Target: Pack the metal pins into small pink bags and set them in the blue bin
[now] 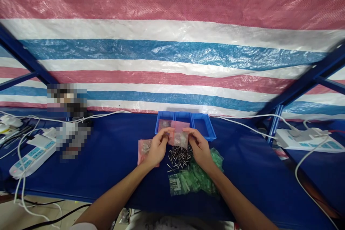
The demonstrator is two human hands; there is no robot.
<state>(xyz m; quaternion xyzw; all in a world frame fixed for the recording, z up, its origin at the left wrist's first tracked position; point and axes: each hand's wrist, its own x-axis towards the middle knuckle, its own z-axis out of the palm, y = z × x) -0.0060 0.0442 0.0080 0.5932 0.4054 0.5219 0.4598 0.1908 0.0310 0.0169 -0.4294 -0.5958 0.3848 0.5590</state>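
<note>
A pink clear bag (180, 137) with small parts in it is stretched between both hands. My left hand (158, 146) pinches its left side, and my right hand (198, 147) grips the right side. Under the bag lies a pile of dark and silver metal pins (179, 158). Green clear bags (198, 178) are heaped beside and below my right hand. More pink bags (145, 146) rest on the table, partly behind my left hand. A blue divided tray (204, 126) sits just beyond the hands, with pink bags showing in its left compartment.
The table (113, 151) is covered in dark blue. White power strips lie at the left (35, 156) and right (309, 140), with cables trailing along the back edge. A striped sheet (172, 46) hangs behind, between blue metal posts.
</note>
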